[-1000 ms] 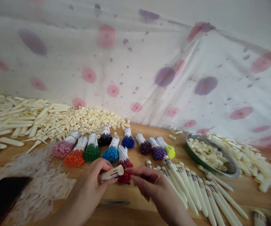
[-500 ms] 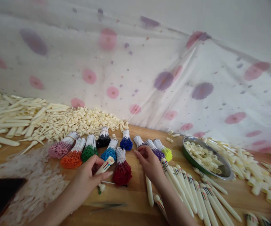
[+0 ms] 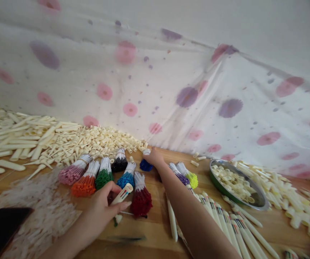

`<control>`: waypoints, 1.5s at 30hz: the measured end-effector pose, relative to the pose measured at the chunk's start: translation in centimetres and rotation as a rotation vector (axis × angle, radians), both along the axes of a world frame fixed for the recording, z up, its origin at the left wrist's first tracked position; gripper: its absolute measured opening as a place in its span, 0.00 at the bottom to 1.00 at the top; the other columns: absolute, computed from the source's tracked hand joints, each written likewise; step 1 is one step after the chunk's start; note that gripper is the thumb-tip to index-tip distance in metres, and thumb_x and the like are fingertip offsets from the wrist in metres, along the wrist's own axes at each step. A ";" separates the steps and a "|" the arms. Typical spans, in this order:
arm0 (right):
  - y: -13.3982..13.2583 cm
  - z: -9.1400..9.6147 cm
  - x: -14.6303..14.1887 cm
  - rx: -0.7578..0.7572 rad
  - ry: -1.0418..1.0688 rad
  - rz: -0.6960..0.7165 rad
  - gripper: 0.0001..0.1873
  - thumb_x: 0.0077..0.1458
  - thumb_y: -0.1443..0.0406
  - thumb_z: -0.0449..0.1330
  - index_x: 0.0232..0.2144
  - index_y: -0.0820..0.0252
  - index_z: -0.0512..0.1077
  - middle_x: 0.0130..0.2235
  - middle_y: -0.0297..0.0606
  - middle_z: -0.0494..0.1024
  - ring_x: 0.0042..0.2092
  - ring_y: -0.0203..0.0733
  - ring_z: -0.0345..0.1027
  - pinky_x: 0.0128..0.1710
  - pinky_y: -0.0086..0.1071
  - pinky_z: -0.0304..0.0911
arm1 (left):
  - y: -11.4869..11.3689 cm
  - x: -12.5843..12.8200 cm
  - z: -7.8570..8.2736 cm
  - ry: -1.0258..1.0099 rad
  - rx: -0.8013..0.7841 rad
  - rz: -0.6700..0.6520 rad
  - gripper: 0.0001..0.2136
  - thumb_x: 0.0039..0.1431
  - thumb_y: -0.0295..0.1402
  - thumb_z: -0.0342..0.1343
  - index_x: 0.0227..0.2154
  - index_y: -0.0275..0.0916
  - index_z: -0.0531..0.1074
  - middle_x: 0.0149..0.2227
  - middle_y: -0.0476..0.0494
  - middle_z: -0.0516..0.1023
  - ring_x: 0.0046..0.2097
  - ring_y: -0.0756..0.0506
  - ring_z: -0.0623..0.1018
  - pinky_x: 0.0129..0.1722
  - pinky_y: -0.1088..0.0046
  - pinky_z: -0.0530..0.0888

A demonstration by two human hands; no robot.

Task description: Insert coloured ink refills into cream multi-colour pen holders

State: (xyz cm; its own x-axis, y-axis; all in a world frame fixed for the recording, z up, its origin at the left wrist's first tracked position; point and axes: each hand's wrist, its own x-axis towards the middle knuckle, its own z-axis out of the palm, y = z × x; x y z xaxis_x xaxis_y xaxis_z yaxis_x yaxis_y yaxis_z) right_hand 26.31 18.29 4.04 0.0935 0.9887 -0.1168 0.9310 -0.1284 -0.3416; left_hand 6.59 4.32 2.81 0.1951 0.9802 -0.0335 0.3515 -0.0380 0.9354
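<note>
Pinched between the fingers and thumb of my left hand (image 3: 108,203) is a cream slotted pen barrel (image 3: 123,194) with coloured sliders in its slots, tilted up to the right. My right hand (image 3: 154,159) reaches to the back, its fingertips at the white ends of the blue pen refill bundle (image 3: 145,165); their grip is mostly hidden. Around the hands stand a dark red bundle (image 3: 141,198), a light blue bundle (image 3: 127,174), a green bundle (image 3: 104,174), a black bundle (image 3: 119,161), an orange bundle (image 3: 84,184) and a pink bundle (image 3: 72,171).
Right of my forearm are a yellow bundle (image 3: 191,177), finished-looking multicolour pens (image 3: 222,219) and a metal bowl (image 3: 261,205) of cream rings. Cream parts (image 3: 90,142) heap up at back left. A phone (image 3: 2,230) and clear plastic bits (image 3: 41,205) lie front left. Blurred tweezers (image 3: 128,238) lie in front.
My right hand has moved left and away from me, from beside the purple bundle to the blue one. My left hand still holds the pen barrel in nearly the same place.
</note>
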 end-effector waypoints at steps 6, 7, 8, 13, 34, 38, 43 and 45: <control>-2.7 4.3 2.7 0.031 -0.059 -0.025 0.18 0.59 0.60 0.55 0.50 0.61 0.64 0.47 0.42 0.70 0.43 0.44 0.68 0.42 0.43 0.65 | 0.0 -0.2 0.8 0.024 -0.013 0.008 0.08 0.46 0.36 0.59 0.24 0.41 0.65 0.24 0.52 0.72 0.29 0.45 0.73 0.29 0.73 0.67; -3.8 4.5 2.8 0.032 -0.068 -0.010 0.20 0.58 0.60 0.56 0.51 0.61 0.62 0.46 0.42 0.71 0.43 0.44 0.69 0.42 0.43 0.64 | 0.0 -0.1 0.9 0.032 -0.015 0.007 0.08 0.46 0.36 0.59 0.24 0.41 0.65 0.24 0.52 0.72 0.28 0.45 0.73 0.29 0.73 0.67; -5.0 4.3 2.9 0.028 -0.072 0.008 0.25 0.55 0.61 0.58 0.53 0.61 0.59 0.44 0.43 0.73 0.43 0.47 0.69 0.42 0.41 0.63 | 0.0 -0.1 0.9 0.035 -0.018 0.001 0.08 0.46 0.36 0.59 0.24 0.41 0.65 0.23 0.53 0.72 0.28 0.45 0.73 0.29 0.73 0.67; -9.7 0.4 2.0 -0.009 -0.037 0.052 0.27 0.45 0.65 0.62 0.49 0.63 0.63 0.38 0.47 0.77 0.41 0.54 0.71 0.38 0.37 0.60 | -0.2 0.2 -0.2 -0.008 -0.007 -0.030 0.09 0.46 0.36 0.60 0.25 0.41 0.66 0.23 0.52 0.73 0.28 0.46 0.73 0.28 0.75 0.66; -13.9 -1.6 4.3 0.177 0.275 0.021 0.17 0.58 0.55 0.48 0.22 0.57 0.61 0.22 0.33 0.69 0.26 0.39 0.64 0.27 0.29 0.54 | 1.3 -2.2 2.1 -0.163 -0.147 0.107 0.13 0.44 0.44 0.62 0.25 0.39 0.69 0.22 0.54 0.70 0.26 0.48 0.71 0.26 0.75 0.67; -13.0 -2.4 3.5 0.063 0.101 0.003 0.10 0.59 0.62 0.51 0.28 0.60 0.67 0.27 0.41 0.75 0.31 0.47 0.70 0.30 0.33 0.56 | 0.7 -1.2 1.4 -0.161 -0.171 0.045 0.12 0.43 0.42 0.62 0.24 0.40 0.68 0.21 0.55 0.71 0.25 0.48 0.72 0.24 0.76 0.67; -11.5 -2.5 4.2 -0.070 0.094 0.095 0.10 0.61 0.62 0.52 0.38 0.64 0.69 0.38 0.40 0.74 0.38 0.41 0.70 0.39 0.39 0.64 | 0.1 -0.1 1.2 -0.152 -0.206 -0.064 0.12 0.42 0.41 0.62 0.22 0.41 0.66 0.20 0.55 0.71 0.25 0.48 0.73 0.25 0.75 0.68; -11.2 -2.4 4.8 -0.102 0.152 0.148 0.12 0.60 0.61 0.54 0.42 0.62 0.68 0.42 0.39 0.73 0.40 0.40 0.69 0.40 0.39 0.66 | -0.1 0.2 0.7 -0.159 -0.201 -0.083 0.13 0.42 0.42 0.62 0.22 0.41 0.66 0.20 0.55 0.71 0.24 0.48 0.71 0.24 0.76 0.67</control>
State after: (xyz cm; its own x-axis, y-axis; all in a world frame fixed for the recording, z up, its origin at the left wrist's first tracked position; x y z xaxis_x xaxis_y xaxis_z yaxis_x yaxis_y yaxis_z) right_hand 31.14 7.09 1.61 -0.0780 0.9727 -0.2185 0.8813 -0.0352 -0.4712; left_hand 6.82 4.23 3.55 0.2928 0.9375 -0.1879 0.2029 0.1311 0.9704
